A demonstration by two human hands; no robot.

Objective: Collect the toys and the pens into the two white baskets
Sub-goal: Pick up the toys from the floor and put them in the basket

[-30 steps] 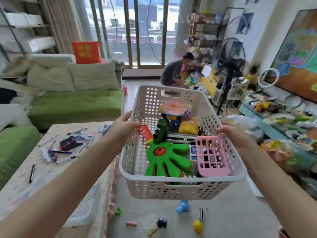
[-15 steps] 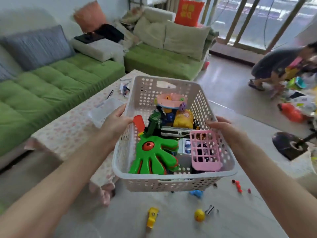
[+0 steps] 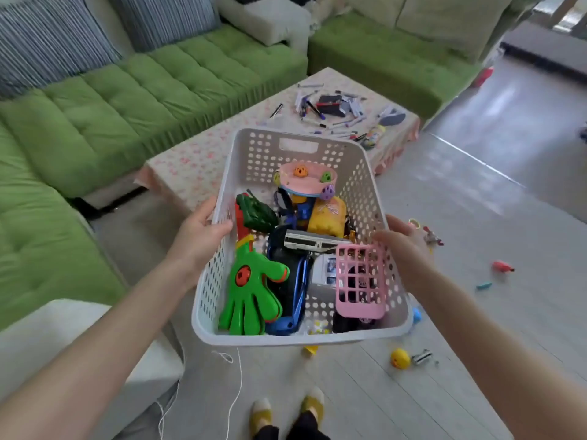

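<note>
Your right hand (image 3: pixel 405 246), at 3 o'clock on the white basket (image 3: pixel 295 338), is motion-blurred, so its grip is unreadable. Left hand (image 3: pixel 197 239) at 9: its side against the wall is out of sight. The pink crate (image 3: pixel 360 300) covers most of a dark toy (image 3: pixel 344 325). Blue toy (image 3: pixel 416 314) at 4 and yellow toy (image 3: pixel 310 349) at 6 are mostly hidden under the basket. Pens (image 3: pixel 330 114) at 12 are too small to count.

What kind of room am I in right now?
Probably a home living room: a green corner sofa stands beside a low table strewn with pens, and a yellow ball lies on the floor.
</note>
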